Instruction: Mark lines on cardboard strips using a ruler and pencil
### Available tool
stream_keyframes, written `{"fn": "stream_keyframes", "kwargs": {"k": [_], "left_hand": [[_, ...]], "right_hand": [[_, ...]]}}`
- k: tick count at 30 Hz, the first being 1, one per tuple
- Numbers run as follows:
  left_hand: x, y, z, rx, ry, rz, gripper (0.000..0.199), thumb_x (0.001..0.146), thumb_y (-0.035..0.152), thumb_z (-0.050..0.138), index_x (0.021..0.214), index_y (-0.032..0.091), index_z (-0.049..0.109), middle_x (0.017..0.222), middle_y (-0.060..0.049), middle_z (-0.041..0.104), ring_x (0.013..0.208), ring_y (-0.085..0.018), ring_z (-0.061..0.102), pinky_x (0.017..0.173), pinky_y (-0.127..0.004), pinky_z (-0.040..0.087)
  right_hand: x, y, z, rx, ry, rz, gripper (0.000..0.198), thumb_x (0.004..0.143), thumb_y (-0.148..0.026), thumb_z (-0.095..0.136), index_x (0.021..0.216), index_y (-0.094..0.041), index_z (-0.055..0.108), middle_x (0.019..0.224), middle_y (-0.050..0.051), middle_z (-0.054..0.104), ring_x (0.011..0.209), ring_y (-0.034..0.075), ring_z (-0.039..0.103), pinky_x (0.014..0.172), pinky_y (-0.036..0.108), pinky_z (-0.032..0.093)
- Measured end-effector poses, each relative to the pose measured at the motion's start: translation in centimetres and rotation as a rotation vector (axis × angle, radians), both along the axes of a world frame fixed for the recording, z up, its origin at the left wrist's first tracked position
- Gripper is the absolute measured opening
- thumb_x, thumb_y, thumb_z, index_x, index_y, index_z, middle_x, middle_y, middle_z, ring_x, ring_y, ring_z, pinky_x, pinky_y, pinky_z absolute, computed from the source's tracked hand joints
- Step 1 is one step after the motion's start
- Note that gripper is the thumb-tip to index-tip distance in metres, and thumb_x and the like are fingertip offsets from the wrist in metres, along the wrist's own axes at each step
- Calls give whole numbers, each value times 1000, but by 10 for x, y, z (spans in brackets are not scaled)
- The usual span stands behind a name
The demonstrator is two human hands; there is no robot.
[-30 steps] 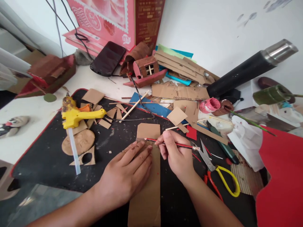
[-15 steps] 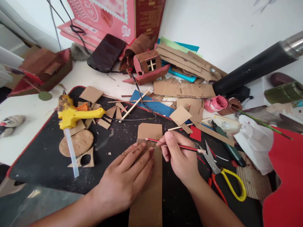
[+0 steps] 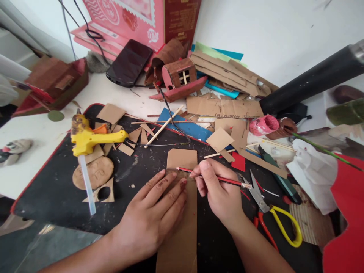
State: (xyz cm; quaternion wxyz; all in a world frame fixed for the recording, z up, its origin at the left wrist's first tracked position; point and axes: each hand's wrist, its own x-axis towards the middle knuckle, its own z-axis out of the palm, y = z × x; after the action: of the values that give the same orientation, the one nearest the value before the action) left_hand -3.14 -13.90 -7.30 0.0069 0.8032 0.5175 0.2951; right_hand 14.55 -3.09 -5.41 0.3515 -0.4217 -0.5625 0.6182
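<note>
My left hand (image 3: pixel 159 208) lies flat with its fingers stretched out, pressing on a long strip of brown cardboard (image 3: pixel 183 231). Beneath its fingertips a thin, darker strip (image 3: pixel 186 174) crosses the cardboard; I cannot make out what it is. In my right hand (image 3: pixel 220 193) is a red and black pencil (image 3: pixel 230 181), gripped between thumb and fingers. The pencil lies at a low slant, its tip pointing left, just above the left fingertips and at the upper edge of the darker strip. The cardboard's far end extends beyond both hands.
To the left lies a yellow glue gun (image 3: pixel 96 137) with a clear glue stick. Scissors (image 3: pixel 263 204) lie open beside my right forearm, near a green cutter (image 3: pixel 280 176). Cardboard scraps (image 3: pixel 220 139), a small model boat (image 3: pixel 180 77) and a phone (image 3: pixel 131 62) are farther back.
The view has shifted slightly, so things sit a little farther right in the picture. Both hands, the pencil and the cardboard keep nearly the same places relative to each other.
</note>
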Motion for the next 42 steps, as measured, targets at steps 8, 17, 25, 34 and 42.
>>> {"fn": "stream_keyframes", "kwargs": {"k": [8,17,25,34,42], "left_hand": [[-1,-2,-3,0,10,-21,26,113,18,57,128,10,76,145,-9,79,145,-31,67,137,-49,42],[-2,-3,-3,-11,12,-33,27,111,18,59,129,10,77,147,-9,78,148,-30,65,138,-48,41],[-3,-3,-3,-14,13,-31,27,109,17,62,130,11,77,148,-11,77,149,-31,65,137,-49,44],[-2,-4,-5,-8,1,-26,25,110,17,61,127,11,77,147,-10,77,148,-31,65,136,-49,45],[-2,-3,-4,-20,-20,-19,26,111,17,58,128,10,77,146,-9,78,148,-30,65,139,-46,40]], "right_hand": [[-1,1,0,12,-12,20,47,117,-51,62,85,-20,78,59,-4,58,48,11,52,45,24,38],[0,1,1,26,-42,24,48,117,-51,61,84,-21,77,59,-4,57,47,11,51,44,25,39],[0,1,1,70,-83,41,47,118,-48,59,86,-22,79,60,-3,59,49,12,52,45,25,40],[1,1,1,92,-87,50,45,120,-46,58,88,-22,80,61,-3,59,50,11,53,46,25,41],[1,0,0,56,-95,27,48,118,-52,59,85,-22,77,59,-2,59,47,12,52,43,26,40]]}}
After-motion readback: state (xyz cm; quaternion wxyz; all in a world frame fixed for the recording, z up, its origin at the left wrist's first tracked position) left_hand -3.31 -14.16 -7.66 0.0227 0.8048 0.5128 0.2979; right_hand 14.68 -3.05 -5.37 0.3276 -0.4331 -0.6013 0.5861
